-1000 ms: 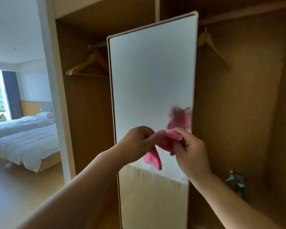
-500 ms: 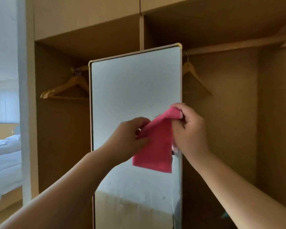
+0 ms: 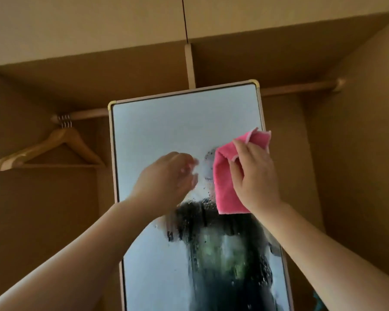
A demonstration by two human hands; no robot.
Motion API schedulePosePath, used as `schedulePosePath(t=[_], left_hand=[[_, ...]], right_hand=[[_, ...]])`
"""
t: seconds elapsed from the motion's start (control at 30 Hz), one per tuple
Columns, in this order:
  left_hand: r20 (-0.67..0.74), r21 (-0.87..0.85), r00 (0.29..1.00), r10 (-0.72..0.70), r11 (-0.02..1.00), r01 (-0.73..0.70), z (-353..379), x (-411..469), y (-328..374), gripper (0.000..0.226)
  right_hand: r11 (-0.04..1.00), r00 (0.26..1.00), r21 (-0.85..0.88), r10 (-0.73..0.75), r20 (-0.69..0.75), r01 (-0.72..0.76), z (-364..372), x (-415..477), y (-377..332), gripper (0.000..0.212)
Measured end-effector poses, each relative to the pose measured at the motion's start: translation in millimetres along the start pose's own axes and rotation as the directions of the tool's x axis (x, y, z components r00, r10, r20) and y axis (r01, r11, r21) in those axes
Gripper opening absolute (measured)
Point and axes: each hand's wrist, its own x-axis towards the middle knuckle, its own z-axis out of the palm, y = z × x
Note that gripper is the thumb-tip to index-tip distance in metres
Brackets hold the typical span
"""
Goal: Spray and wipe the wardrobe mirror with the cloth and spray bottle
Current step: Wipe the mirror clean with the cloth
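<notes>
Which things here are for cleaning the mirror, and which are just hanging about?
For the job:
tall wet mirror in a pale frame
pink fluffy cloth, gripped by the right hand
left hand, holding nothing

Just there:
light wooden coat hangers
round wooden clothes rail
brown wooden wardrobe

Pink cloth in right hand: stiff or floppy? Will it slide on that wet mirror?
Likely floppy: the pink cloth folds around the right hand and hangs loose below. Probably light; that one grip alone holds it. Droplets on the mirror suggest it would slide easily.
</notes>
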Motion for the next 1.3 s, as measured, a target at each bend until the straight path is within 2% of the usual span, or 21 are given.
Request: schedulePosePath(t=[0.17, 0.27, 0.37, 0.5, 0.7, 0.8, 0.97, 1.3], left_hand=[[-0.159, 0.135, 0.987, 0.031, 0.991, -0.01, -23, 6, -66, 0.019], [-0.222, 0.22, 0.973, 0.064, 0.975, -0.014, -23, 3, -95, 0.022], [-0.289, 0.263, 0.952, 0.102, 0.964, -0.023, -15, -3, -111, 0.029], [-0.314, 0.226, 0.949, 0.002, 0.972, 0.072, -1, -7, -122, 0.039], [-0.342, 0.213, 0.939, -0.03, 0.971, 0.109, 13, -4, -129, 0.047], [-0.346, 0.188, 0.931, -0.112, 0.964, 0.186, 20, -3, -132, 0.05], [-0.32, 0.146, 0.923, -0.212, 0.952, 0.269, 34, 0, -134, 0.056], [-0.294, 0.034, 0.903, -0.313, 0.941, 0.337, 36, 1, -138, 0.066]], right_hand=[[0.951, 0.998, -0.308, -0.015, 0.066, 0.035, 14, -2, -3, 0.06], [0.898, 0.991, -0.44, 0.041, 0.126, 0.019, 16, -2, -8, 0.058], [0.863, 0.976, -0.503, 0.066, 0.206, 0.048, 16, 1, -17, 0.055], [0.865, 0.958, -0.498, 0.091, 0.271, 0.059, 16, 8, -19, 0.06], [0.849, 0.944, -0.52, 0.091, 0.318, 0.093, 27, 11, -9, 0.066], [0.845, 0.927, -0.522, 0.098, 0.361, 0.113, 34, 14, 0, 0.068], [0.883, 0.924, -0.464, 0.117, 0.363, 0.07, 47, 23, 1, 0.074], [0.889, 0.94, -0.424, -0.021, 0.342, 0.174, 51, 29, 23, 0.062]])
